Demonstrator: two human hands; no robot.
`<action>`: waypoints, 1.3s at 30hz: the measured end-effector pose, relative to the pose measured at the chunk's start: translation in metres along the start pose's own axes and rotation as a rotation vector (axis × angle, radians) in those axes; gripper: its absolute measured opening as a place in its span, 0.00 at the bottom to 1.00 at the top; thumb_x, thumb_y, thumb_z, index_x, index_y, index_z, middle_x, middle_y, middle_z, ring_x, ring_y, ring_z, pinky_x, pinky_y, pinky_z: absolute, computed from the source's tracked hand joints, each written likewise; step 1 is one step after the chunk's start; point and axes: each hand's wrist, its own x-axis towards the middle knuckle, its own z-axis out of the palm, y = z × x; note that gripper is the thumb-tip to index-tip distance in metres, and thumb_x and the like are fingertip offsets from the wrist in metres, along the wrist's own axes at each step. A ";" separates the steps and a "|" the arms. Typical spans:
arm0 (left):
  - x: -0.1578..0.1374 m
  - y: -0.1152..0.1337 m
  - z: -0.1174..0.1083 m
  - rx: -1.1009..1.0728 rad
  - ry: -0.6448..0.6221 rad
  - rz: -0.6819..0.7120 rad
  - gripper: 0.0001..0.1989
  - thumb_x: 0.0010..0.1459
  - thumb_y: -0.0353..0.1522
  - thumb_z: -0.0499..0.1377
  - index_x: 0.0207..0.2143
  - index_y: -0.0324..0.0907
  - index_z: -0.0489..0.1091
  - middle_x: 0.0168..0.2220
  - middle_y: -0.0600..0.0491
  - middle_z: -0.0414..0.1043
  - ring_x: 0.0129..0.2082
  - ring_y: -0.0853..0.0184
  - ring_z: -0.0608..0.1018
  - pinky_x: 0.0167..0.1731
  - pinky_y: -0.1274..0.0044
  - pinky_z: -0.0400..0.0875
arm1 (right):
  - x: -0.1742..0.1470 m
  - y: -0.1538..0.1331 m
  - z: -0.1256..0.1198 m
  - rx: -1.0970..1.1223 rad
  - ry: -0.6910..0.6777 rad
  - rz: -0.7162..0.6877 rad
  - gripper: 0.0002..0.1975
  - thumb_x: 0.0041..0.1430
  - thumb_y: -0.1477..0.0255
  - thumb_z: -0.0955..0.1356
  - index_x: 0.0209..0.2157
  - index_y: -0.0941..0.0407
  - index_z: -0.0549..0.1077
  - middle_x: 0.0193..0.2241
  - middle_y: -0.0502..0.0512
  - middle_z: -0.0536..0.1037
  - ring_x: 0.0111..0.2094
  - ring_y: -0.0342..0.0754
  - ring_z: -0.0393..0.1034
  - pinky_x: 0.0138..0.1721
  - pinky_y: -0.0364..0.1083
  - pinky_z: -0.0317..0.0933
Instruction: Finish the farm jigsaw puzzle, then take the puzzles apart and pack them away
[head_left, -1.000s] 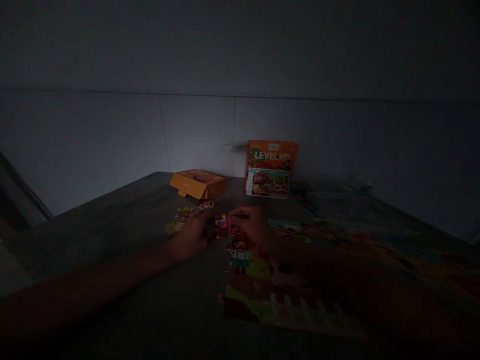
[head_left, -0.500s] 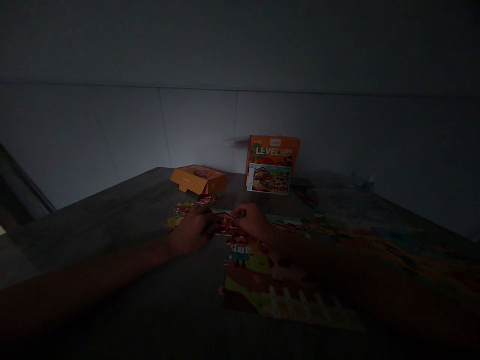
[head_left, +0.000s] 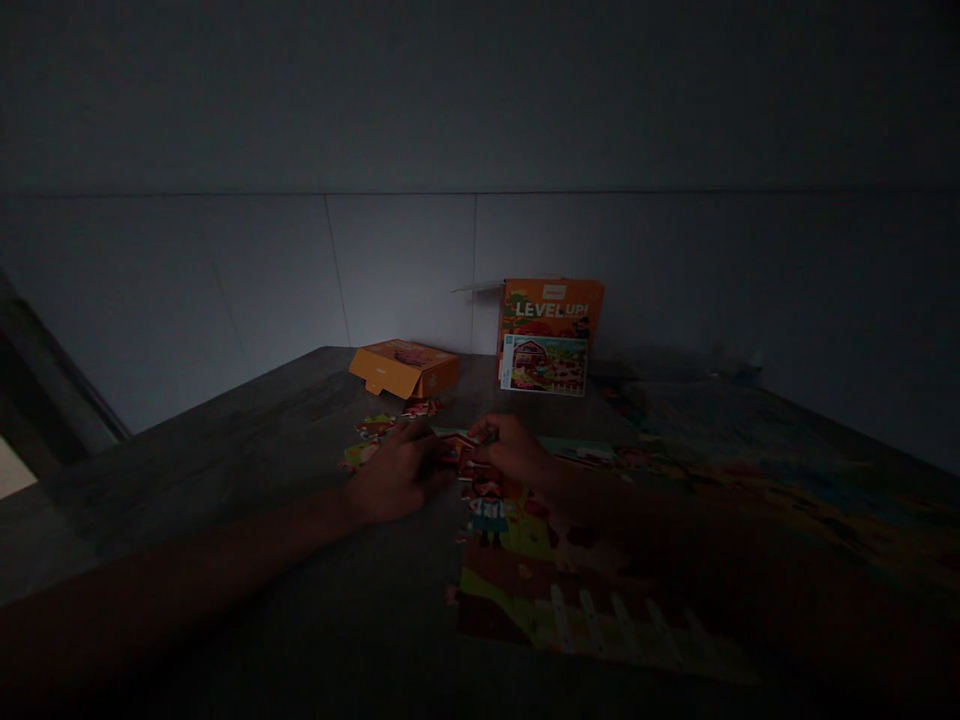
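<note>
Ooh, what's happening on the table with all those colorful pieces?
A person has both hands at a jigsaw puzzle that is partly joined. The left hand and right hand are at either side of a red barn section; it's too dark to tell how they grip it. More puzzle pieces lie beyond the left hand. Farther back, a picture card stands against the orange LEVEL UP! box, and another orange box lies to its left.
</note>
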 end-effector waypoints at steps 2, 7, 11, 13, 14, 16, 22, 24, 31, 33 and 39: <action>0.000 -0.001 0.000 -0.011 0.000 0.003 0.14 0.60 0.37 0.57 0.45 0.40 0.73 0.42 0.45 0.69 0.44 0.57 0.71 0.46 0.67 0.66 | 0.002 0.003 0.000 0.003 -0.005 -0.010 0.14 0.38 0.78 0.74 0.32 0.59 0.77 0.31 0.51 0.77 0.33 0.45 0.69 0.35 0.43 0.61; 0.001 -0.002 0.001 -0.033 -0.011 0.007 0.15 0.60 0.38 0.57 0.46 0.42 0.74 0.42 0.46 0.70 0.45 0.57 0.71 0.48 0.67 0.65 | 0.002 0.006 0.001 0.012 0.000 -0.027 0.13 0.39 0.79 0.73 0.32 0.58 0.77 0.31 0.51 0.77 0.32 0.45 0.69 0.35 0.43 0.61; 0.002 -0.001 0.000 -0.036 -0.018 -0.008 0.14 0.59 0.37 0.57 0.43 0.40 0.74 0.43 0.46 0.70 0.45 0.56 0.72 0.47 0.66 0.66 | 0.000 0.002 0.000 0.030 0.001 -0.012 0.13 0.38 0.79 0.73 0.31 0.58 0.77 0.30 0.51 0.77 0.32 0.45 0.69 0.35 0.43 0.60; 0.002 -0.001 -0.003 -0.020 -0.016 -0.006 0.14 0.57 0.37 0.57 0.41 0.39 0.74 0.41 0.45 0.70 0.43 0.57 0.72 0.45 0.67 0.67 | 0.000 0.001 -0.001 0.053 0.008 0.006 0.13 0.39 0.80 0.72 0.32 0.58 0.77 0.30 0.51 0.78 0.32 0.45 0.70 0.34 0.42 0.61; 0.003 -0.001 -0.006 -0.014 -0.029 0.002 0.13 0.57 0.37 0.57 0.40 0.38 0.74 0.40 0.45 0.70 0.42 0.57 0.73 0.43 0.68 0.68 | 0.001 0.000 -0.002 0.066 0.019 0.018 0.13 0.40 0.81 0.70 0.32 0.58 0.77 0.31 0.51 0.78 0.32 0.45 0.70 0.34 0.42 0.61; 0.004 -0.004 -0.013 -0.015 -0.094 0.031 0.12 0.57 0.38 0.57 0.35 0.39 0.74 0.37 0.46 0.71 0.38 0.59 0.74 0.39 0.70 0.69 | 0.002 0.000 -0.004 0.090 0.050 0.044 0.13 0.43 0.82 0.67 0.33 0.58 0.76 0.32 0.52 0.79 0.33 0.45 0.71 0.34 0.41 0.61; 0.005 -0.012 -0.028 -0.033 -0.310 0.007 0.10 0.58 0.35 0.54 0.35 0.39 0.72 0.36 0.47 0.72 0.33 0.62 0.75 0.33 0.73 0.69 | 0.002 0.002 -0.003 0.120 0.069 0.096 0.14 0.44 0.82 0.65 0.34 0.58 0.77 0.33 0.52 0.79 0.34 0.46 0.72 0.32 0.41 0.61; 0.004 -0.013 -0.022 -0.052 -0.278 0.001 0.11 0.59 0.37 0.54 0.35 0.39 0.70 0.36 0.46 0.71 0.35 0.61 0.75 0.34 0.72 0.69 | 0.002 -0.001 -0.005 0.120 0.055 0.107 0.14 0.45 0.81 0.65 0.35 0.59 0.77 0.32 0.53 0.79 0.33 0.46 0.72 0.31 0.41 0.61; -0.001 -0.016 -0.001 -0.184 -0.123 -0.049 0.10 0.56 0.37 0.56 0.37 0.40 0.66 0.37 0.48 0.71 0.35 0.61 0.73 0.32 0.72 0.67 | 0.011 -0.011 -0.031 0.031 -0.074 0.022 0.07 0.45 0.80 0.69 0.29 0.59 0.78 0.29 0.53 0.79 0.31 0.46 0.71 0.33 0.42 0.62; -0.001 -0.017 -0.001 -0.252 -0.136 -0.084 0.12 0.54 0.38 0.58 0.37 0.40 0.65 0.35 0.49 0.71 0.33 0.62 0.74 0.31 0.73 0.67 | 0.010 -0.008 -0.030 -0.023 -0.060 -0.035 0.05 0.46 0.81 0.69 0.27 0.59 0.77 0.29 0.53 0.79 0.31 0.46 0.71 0.34 0.42 0.62; 0.000 -0.016 -0.002 -0.332 -0.087 -0.120 0.08 0.56 0.34 0.55 0.37 0.40 0.65 0.35 0.50 0.73 0.33 0.63 0.74 0.32 0.73 0.67 | 0.001 0.007 -0.008 -0.119 -0.009 -0.148 0.05 0.51 0.78 0.68 0.31 0.58 0.77 0.32 0.54 0.79 0.34 0.46 0.72 0.36 0.43 0.62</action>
